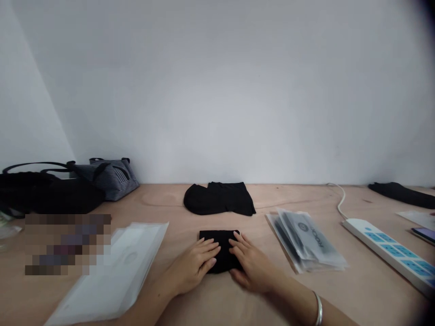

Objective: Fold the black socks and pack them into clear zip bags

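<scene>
A small folded black cloth (224,251) lies flat on the table right in front of me. My left hand (199,262) rests on its left side, fingers stretched out over the fabric. On the right side lies my right hand (253,262), also flat with fingers extended. Both palms face down and neither hand grips anything. Farther back, near the wall, is another black cloth piece (219,199), with a rounded left end. A silver bangle (318,308) circles my right wrist.
Frosted plastic bags (118,267) lie on the left, beside a blurred patch. Filled, printed bags (307,240) are stacked on the right, near a white power strip (390,249) and phone (424,234). A striped bag (115,179) and black bag (64,194) stand back left; dark cloth (404,194) lies back right.
</scene>
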